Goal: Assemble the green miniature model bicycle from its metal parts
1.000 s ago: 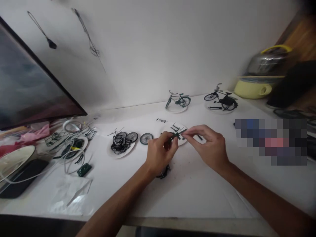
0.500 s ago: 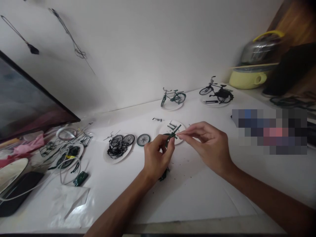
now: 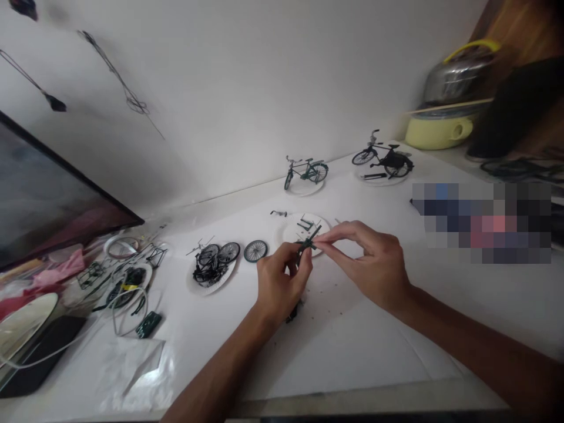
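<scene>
My left hand pinches a small dark green model bicycle part above the white table. My right hand meets it from the right, thumb and forefinger closed on the same part's tip. Just behind the hands lies a small white plate with a few green pieces. A dark piece lies on the table under my left wrist.
A loose wheel and a plate of black wheels and frames lie to the left. Two finished model bicycles, green and black, stand at the back. A monitor, cables and clutter fill the left; a yellow pot stands far right.
The camera has tilted and shifted slightly. Both hands stay together on the green part, which has turned more upright between the fingers.
</scene>
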A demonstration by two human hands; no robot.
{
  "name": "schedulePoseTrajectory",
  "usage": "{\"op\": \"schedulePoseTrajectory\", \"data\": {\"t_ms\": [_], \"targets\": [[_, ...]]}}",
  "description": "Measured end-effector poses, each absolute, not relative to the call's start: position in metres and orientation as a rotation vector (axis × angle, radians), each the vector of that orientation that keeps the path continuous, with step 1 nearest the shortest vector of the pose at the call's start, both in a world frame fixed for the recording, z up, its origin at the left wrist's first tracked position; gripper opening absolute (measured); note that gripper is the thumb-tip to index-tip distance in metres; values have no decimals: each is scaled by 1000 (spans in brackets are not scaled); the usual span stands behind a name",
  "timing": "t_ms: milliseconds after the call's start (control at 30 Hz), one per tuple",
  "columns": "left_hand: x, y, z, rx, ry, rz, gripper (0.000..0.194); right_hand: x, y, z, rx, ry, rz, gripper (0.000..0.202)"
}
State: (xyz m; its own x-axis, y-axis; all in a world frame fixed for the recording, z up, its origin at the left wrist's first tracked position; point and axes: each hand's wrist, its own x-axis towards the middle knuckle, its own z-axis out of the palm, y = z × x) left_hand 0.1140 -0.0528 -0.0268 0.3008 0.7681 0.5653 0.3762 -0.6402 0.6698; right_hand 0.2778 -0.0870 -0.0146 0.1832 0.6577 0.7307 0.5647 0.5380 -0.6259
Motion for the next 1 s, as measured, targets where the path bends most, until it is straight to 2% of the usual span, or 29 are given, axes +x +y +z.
{"op": "schedulePoseTrajectory", "data": {"t_ms": [333,500,600,800,1000], "targets": [[104,-47,-25,2293,886,1205,11,289,-82,-7,-1038,-1589,209,13],[101,-47,-23,2233,809,1093,13,298,-78,-5,-982,-1614,718,1],[102,-49,-21,2161,779,1017,17,302,-76,-8,-913,-1534,961,6],[107,-52,-19,1961,769,885,24,307,-71,-10,-965,-1420,1214,11],[113,-55,-19,1747,808,858,27,307,-67,-16,-997,-1307,1277,14]]}}
